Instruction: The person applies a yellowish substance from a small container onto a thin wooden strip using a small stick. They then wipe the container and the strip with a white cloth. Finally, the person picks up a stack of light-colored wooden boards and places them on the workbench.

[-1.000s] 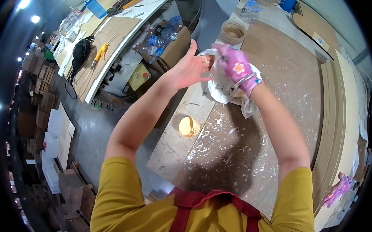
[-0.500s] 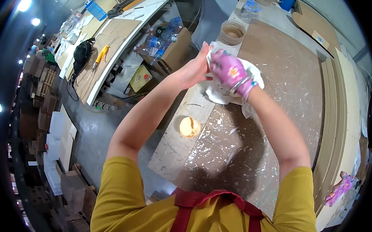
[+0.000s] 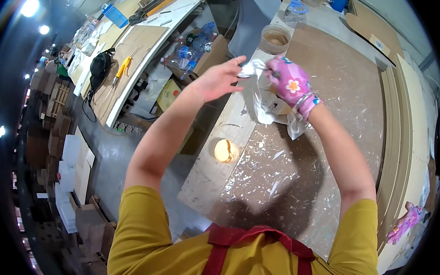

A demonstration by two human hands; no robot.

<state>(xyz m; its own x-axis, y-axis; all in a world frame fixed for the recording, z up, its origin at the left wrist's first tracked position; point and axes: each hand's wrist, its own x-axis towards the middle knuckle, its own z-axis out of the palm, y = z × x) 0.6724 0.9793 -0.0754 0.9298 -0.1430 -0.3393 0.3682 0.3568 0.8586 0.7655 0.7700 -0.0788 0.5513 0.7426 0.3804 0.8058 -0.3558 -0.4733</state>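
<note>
My right hand (image 3: 292, 85), in a pink flowered glove, is closed on a crumpled white cloth (image 3: 264, 115) that hangs over the near side of the workbench. My bare left hand (image 3: 217, 80) is open, with its fingers stretched and its thumb apart. A bunched end of the cloth lies at its fingertips; whether they touch it I cannot tell. Something thin and dark shows by the right fingertips, too small to name. Just beyond the hands stands a round clear tub (image 3: 275, 39). Nearer to me, a small round container (image 3: 226, 151) with bright yellow-white contents sits on the pale board.
White flakes dot the brown bench top (image 3: 296, 190). Long boards (image 3: 391, 145) are stacked along its right, near a spare pink glove (image 3: 405, 223). A clear bottle (image 3: 296, 12) stands at the back. Across the aisle, another table holds a yellow-handled tool (image 3: 122, 70), above a carton of bottles (image 3: 211, 56).
My hands have moved apart: the left drew back to the left, the right shifted right. A white end of the cloth now shows between them.
</note>
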